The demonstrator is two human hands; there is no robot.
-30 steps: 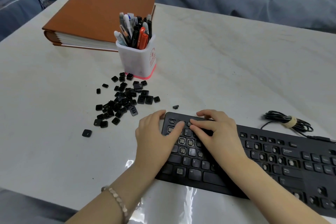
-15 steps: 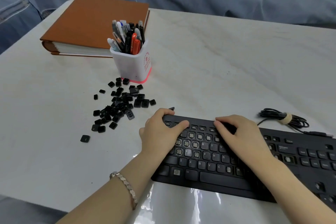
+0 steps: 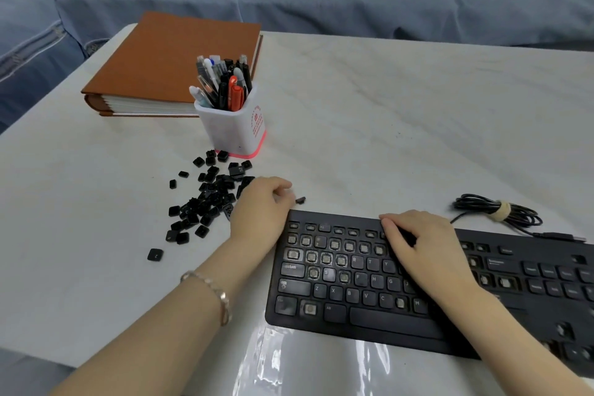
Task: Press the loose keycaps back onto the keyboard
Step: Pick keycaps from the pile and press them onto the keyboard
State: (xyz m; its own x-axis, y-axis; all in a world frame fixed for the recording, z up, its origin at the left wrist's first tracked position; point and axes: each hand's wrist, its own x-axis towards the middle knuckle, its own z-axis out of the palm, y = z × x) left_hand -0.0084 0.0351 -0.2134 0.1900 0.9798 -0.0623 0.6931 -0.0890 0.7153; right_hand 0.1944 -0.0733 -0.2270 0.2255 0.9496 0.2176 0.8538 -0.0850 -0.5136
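A black keyboard (image 3: 363, 318) lies at the front right of the white table, with several bare key sockets in its left rows. My right hand (image 3: 424, 247) rests on its upper rows, fingers stretched out flat over the keys. A pile of loose black keycaps (image 3: 205, 202) lies left of the keyboard. My left hand (image 3: 260, 212) is off the keyboard at the pile's right edge, fingers loosely curled, with nothing seen in them. One single keycap (image 3: 300, 200) lies just right of its fingertips, apart from them. Another lone keycap (image 3: 155, 255) sits nearer to me on the left.
A white pen holder (image 3: 234, 132) full of pens stands just behind the pile. A thick brown book (image 3: 173, 64) lies at the back left. The keyboard's coiled cable (image 3: 498, 210) lies behind its right half. A blue sofa runs along beyond the table.
My left hand has left the keyboard's top left corner and moved up and left to the keycap pile. My right hand has stayed on the upper rows.
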